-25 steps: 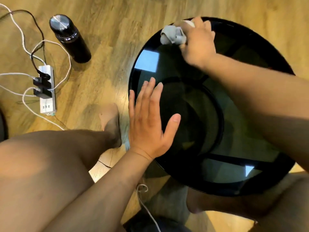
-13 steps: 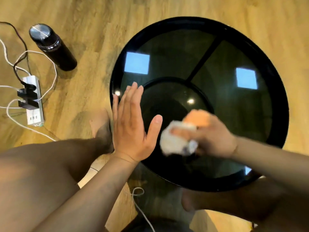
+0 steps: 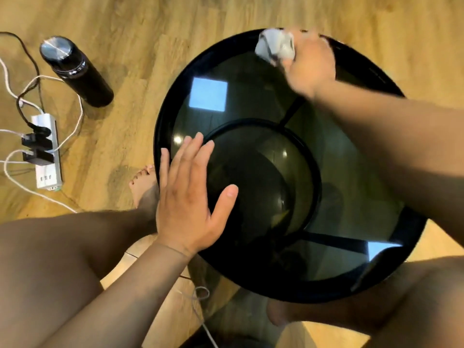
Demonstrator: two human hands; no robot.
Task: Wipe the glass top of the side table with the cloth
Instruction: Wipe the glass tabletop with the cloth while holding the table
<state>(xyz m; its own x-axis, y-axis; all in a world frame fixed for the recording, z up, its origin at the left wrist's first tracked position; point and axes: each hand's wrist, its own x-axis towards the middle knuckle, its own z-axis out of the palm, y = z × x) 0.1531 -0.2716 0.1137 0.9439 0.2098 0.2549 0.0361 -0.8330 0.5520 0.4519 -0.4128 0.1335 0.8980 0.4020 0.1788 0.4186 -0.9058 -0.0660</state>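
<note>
Head view, looking straight down. Round side table point(image 3: 376, 61) with a black rim is filling the middle of the frame; its dark glass top point(image 3: 251, 101) is showing pale square reflections and, through it, a lower ring and spokes of the frame.

Right hand point(image 3: 310, 65) is reaching across to the far edge of the bench. Its fingers are curling closed around a crumpled grey-white cloth point(image 3: 275, 47), which is bunching out past the knuckles toward the left. The cloth is sitting at the far rim, overlapping both glass and black edge; hand and cloth are motion-blurred, so exact contact with the glass cannot be told.

Left hand point(image 3: 190, 197) is lying flat on the near-left part of the glass, palm down, fingers point(image 3: 194, 149) stretching out straight and close together, thumb splaying to the right. It is gripping nothing. The little finger is lying over the rim.

Bare knees are framing the bench at lower left and lower right; a bare foot point(image 3: 144, 187) is resting on the wooden floor point(image 3: 138, 33) just beside the left rim.

On the floor, well left of the bench: a black flask point(image 3: 77, 71) with a metal cap, standing upright. Near it, a white power strip point(image 3: 46, 151) is carrying black plugs, with white and black cables point(image 3: 75, 121) looping around it.
</note>
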